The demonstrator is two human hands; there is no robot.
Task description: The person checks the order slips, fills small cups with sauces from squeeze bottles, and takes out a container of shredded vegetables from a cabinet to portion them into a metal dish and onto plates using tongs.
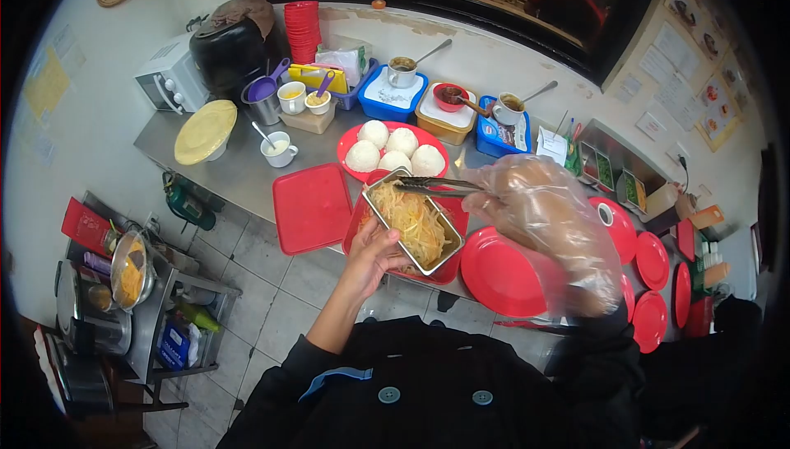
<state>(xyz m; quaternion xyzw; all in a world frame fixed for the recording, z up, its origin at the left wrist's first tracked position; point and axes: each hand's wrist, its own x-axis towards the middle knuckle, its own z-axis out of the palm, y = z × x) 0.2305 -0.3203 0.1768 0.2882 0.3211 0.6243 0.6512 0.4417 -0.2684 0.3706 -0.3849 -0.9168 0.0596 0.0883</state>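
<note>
My left hand (pixel 374 255) grips a rectangular metal pan (pixel 449 256) from its near left side and holds it tilted. Pale yellow-orange shredded vegetables (pixel 409 220) fill the pan. My right hand (pixel 522 194), inside a loose clear plastic bag or glove, is closed on dark tongs (pixel 448 186), whose tips reach the shreds at the pan's far left end. Under the pan sits a red container (pixel 359 220), mostly covered by it. A red lid (pixel 311 209) lies to its left. Just behind, a red plate (pixel 346 151) carries several white rice mounds (pixel 396 164).
Red plates (pixel 502 272) spread along the right side of the metal counter (pixel 239 177). Tubs (pixel 387 102) with cups of sauce line the back wall. A white cup (pixel 280 151) with a spoon stands left. A metal cart (pixel 169 317) with pots is at lower left.
</note>
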